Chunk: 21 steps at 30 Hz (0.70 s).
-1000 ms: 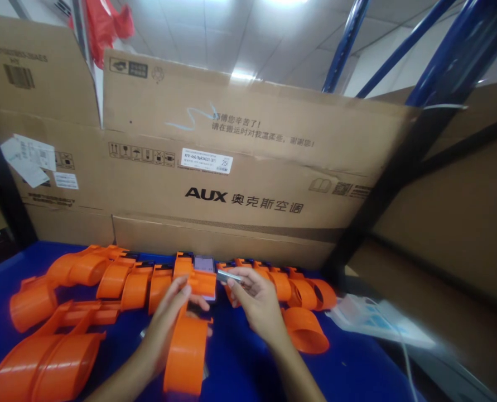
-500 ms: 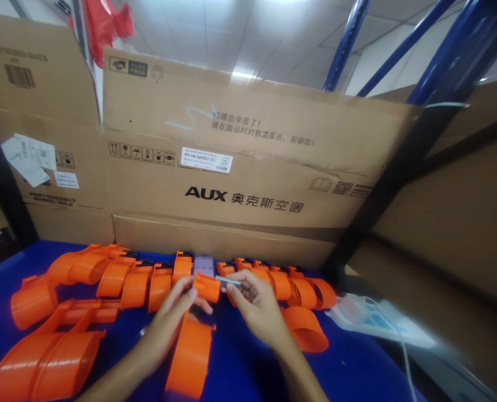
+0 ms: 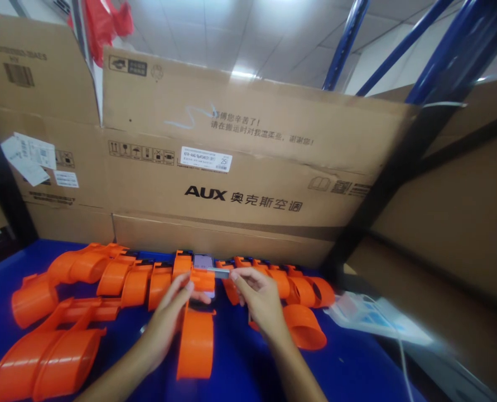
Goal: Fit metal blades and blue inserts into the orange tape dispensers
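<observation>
My left hand (image 3: 170, 310) grips an orange plastic piece (image 3: 196, 346) by its narrow upper block, with a wide curved band hanging below. Between the thumb and fingers of my right hand (image 3: 260, 298) is a thin grey strip (image 3: 221, 273), perhaps metal. Its left end meets the top of the orange block; whether it goes inside, I cannot tell. Right behind my hands stands a small rectangle with a lit, pale screen, like a phone (image 3: 203, 262). More orange pieces (image 3: 136, 286) of like shape, several with black parts on top, line the back on both sides.
A blue surface (image 3: 240, 368) lies under everything. Larger orange pieces (image 3: 66, 360) sit at front left, and an orange ring (image 3: 305, 326) lies right of my right hand. Cardboard (image 3: 248, 223) walls the back. A plastic bag (image 3: 374, 318) and a white cable (image 3: 403, 357) are at right.
My right hand has moved slightly, and the strip now lies nearly level against the block's top. The held orange piece has turned, its band hanging straighter and a little further right.
</observation>
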{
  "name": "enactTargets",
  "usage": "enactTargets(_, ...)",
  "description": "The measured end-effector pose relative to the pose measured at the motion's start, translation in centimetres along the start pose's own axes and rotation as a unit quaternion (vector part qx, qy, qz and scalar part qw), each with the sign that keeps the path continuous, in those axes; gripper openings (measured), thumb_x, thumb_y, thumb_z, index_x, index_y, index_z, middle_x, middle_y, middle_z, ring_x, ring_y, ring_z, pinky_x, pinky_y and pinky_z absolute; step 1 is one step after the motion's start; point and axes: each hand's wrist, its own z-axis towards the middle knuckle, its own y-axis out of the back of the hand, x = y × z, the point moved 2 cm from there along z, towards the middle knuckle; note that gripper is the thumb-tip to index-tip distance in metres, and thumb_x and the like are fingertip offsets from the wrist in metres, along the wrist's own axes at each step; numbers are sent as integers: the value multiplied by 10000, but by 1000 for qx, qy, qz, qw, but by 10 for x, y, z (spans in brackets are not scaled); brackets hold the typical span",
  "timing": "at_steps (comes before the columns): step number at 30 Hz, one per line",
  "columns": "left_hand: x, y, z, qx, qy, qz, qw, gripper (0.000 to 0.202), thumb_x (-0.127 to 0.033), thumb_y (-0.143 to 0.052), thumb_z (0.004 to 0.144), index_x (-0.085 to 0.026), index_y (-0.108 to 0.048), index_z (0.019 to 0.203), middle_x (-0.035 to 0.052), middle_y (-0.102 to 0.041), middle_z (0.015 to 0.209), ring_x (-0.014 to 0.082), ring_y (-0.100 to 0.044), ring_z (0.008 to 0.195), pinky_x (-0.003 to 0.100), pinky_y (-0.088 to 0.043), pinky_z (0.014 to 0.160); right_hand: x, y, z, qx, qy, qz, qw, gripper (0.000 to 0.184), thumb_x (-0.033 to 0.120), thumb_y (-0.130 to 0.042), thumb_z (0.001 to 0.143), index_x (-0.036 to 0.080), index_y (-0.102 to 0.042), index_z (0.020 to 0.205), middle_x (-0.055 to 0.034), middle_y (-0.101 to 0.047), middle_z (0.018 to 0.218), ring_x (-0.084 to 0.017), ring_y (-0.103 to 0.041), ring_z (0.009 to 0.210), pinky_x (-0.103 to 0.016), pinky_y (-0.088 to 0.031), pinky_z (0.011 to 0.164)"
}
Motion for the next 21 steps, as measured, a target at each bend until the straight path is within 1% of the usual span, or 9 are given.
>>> enactTargets(4, -1, 3, 3, 3, -2, 18, 1000, 548, -424, -799, 762, -221, -622, 1240, 92, -787, 945, 331, -755, 866, 391, -574, 704, 3, -1, -2, -3, -1, -8, 1000, 325, 495, -772, 793, 177, -757, 863, 19, -572, 545, -112, -462, 458, -233, -366, 410)
enactTargets(9, -4, 2, 2, 28, 4, 19, 999, 398, -419, -793, 770, -187, -708, 1082, 116, -782, 980, 332, -750, 856, 376, -570, 688, 8, -4, -6, 13, 0, -19, 1000, 301, 478, -771, 803, 184, -779, 868, 17, -578, 530, -117, -476, 465, -238, -373, 426)
enactTargets(12, -4, 1, 1, 40, 10, 26, 999, 362, -402, -796, 766, -184, -727, 1047, 115, -782, 980, 333, -747, 863, 382, -567, 706, 8, -8, -8, 28, 5, -23, 999, 283, 471, -767, 811, 193, -787, 861, 15, -579, 529, -123, -486, 476, -240, -386, 430)
enactTargets(15, -3, 0, 0, 46, 14, 41, 998, 369, -404, -789, 772, -193, -728, 1070, 105, -785, 961, 337, -743, 895, 391, -565, 727, 7, -13, -10, 41, 14, -25, 999, 278, 473, -750, 826, 197, -785, 835, -3, -621, 602, -121, -497, 491, -244, -408, 438)
enactTargets(18, -1, -2, -1, 47, 17, 55, 997, 415, -421, -780, 778, -208, -709, 1126, 95, -787, 966, 325, -745, 896, 389, -566, 731, 4, -16, -11, 50, 26, -32, 998, 292, 485, -735, 834, 196, -775, 818, -36, -682, 754, -113, -509, 502, -243, -415, 428)
enactTargets(21, -2, -3, -2, 48, 23, 69, 996, 415, -470, -767, 781, -195, -708, 1086, 89, -790, 940, 279, -753, 772, 349, -563, 663, 2, -17, -11, 59, 38, -49, 996, 334, 516, -701, 853, 189, -763, 827, -53, -696, 841, -111, -520, 516, -240, -424, 426)
